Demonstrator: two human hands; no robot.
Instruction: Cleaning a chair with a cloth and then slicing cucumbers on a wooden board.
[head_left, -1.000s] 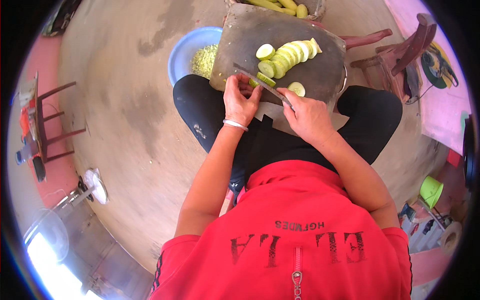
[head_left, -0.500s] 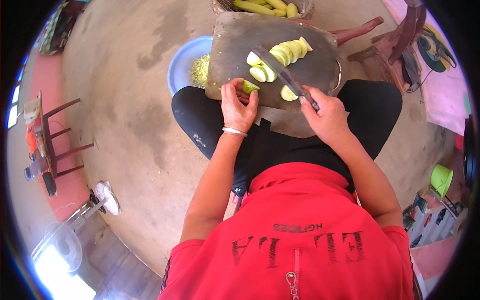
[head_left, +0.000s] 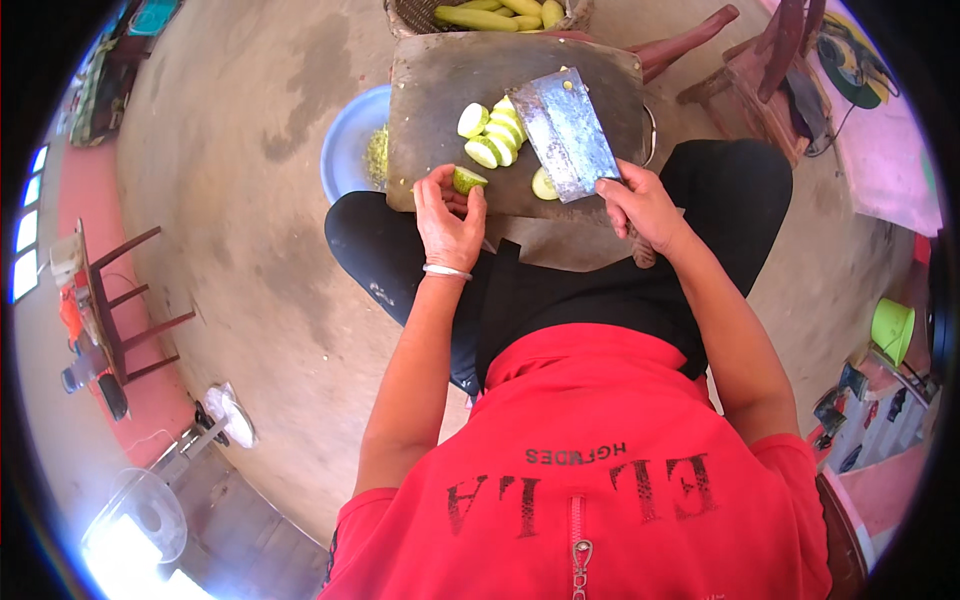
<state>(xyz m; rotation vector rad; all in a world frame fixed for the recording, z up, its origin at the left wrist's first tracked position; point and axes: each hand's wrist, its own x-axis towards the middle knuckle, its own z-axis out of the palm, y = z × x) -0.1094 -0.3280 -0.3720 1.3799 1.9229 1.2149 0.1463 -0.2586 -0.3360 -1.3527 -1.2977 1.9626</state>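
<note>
Head view: left hand (head_left: pixel 450 222) holds a cucumber chunk (head_left: pixel 467 181), probably firm but slick, best pinched by its skin; right hand (head_left: pixel 646 208) grips a likely heavy cleaver (head_left: pixel 567 135).

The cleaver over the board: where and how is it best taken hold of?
Probably take the cleaver by its narrow handle, coming from the near right side, where the right hand has it. The broad, flat blade reaches away over the cutting board, while the handle sticks out on the near side, so that grip should keep fingers off the blade's edges.
</note>
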